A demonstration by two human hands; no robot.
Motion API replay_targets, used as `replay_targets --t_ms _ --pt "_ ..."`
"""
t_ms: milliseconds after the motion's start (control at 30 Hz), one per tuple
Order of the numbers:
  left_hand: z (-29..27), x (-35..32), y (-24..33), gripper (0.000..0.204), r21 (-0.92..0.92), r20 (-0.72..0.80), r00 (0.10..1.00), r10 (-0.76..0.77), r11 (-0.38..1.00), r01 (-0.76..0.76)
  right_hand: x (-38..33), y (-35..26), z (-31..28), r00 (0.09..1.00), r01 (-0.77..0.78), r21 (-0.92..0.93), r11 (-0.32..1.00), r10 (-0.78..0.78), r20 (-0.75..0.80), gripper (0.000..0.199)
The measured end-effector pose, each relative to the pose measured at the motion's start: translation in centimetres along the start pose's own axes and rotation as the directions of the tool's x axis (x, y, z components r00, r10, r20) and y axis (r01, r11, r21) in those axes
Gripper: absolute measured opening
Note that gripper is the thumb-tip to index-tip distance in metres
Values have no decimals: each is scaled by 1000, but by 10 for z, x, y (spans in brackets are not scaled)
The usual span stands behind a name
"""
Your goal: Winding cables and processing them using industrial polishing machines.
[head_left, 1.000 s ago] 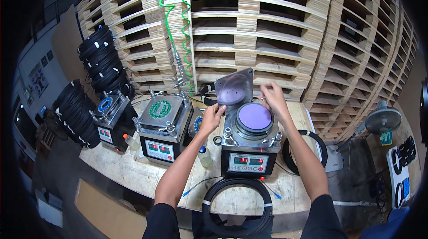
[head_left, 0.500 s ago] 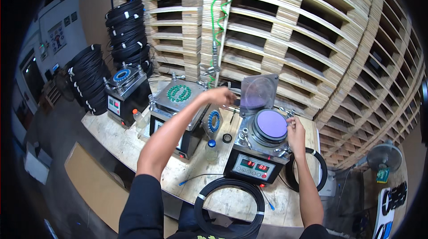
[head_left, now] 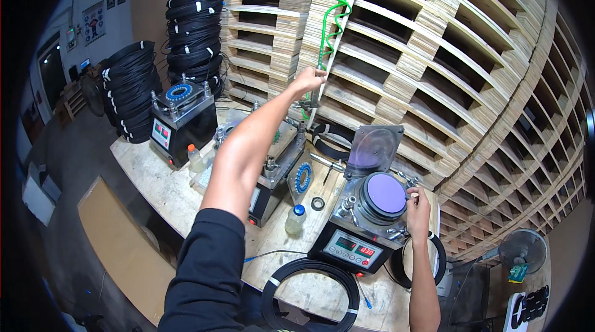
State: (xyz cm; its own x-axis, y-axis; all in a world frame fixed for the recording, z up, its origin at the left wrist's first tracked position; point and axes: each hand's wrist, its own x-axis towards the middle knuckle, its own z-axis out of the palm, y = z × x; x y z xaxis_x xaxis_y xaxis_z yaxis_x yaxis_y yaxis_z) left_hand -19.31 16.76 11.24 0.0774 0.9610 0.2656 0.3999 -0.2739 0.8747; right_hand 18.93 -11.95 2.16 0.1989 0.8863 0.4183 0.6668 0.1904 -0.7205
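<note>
My left arm reaches up across the bench, and my left hand [head_left: 308, 81] is closed around the upper part of a metal air blow gun [head_left: 312, 104] hanging from a green coiled hose [head_left: 334, 13]. My right hand [head_left: 418, 207] is at the right edge of a round purple polishing disc [head_left: 387, 194], its fingers bent and pinched together; what they hold, if anything, is too small to make out. The disc lies on top of a black bench polishing machine [head_left: 351, 250] with a lit red display. Behind the disc stands a raised, clear square plate [head_left: 374, 150].
Two more such machines [head_left: 186, 122] stand leftward, one partly behind my left arm. A blue-capped bottle [head_left: 295, 220], a black ring [head_left: 317, 203] and a cable coil [head_left: 271, 298] lie nearer. Wooden pallets [head_left: 396, 53] rise behind; stacked black cable coils [head_left: 195, 34] stand back left.
My left hand has moved up from beside the clear plate to the hanging blow gun and closed on it. My right hand stays by the disc. The view has shifted slightly.
</note>
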Motion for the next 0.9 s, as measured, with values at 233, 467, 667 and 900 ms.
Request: replay_targets --t_ms 233,467,667,900 --pt "-25 -76 107 25 49 106 951 292 953 -298 4 11 -6 999 20 -44 999 -21 -25 28" --pt "7 -171 183 15 -346 540 698 470 880 -325 18 -100 -35 754 -132 498 857 -239 612 66" --pt "82 -225 233 11 -303 603 646 468 884 -357 19 -133 -64 671 -153 573 805 -340 658 47" --pt "141 -231 152 15 -278 -33 815 578 778 -563 5 -85 -74 877 -174 563 808 -132 462 44"
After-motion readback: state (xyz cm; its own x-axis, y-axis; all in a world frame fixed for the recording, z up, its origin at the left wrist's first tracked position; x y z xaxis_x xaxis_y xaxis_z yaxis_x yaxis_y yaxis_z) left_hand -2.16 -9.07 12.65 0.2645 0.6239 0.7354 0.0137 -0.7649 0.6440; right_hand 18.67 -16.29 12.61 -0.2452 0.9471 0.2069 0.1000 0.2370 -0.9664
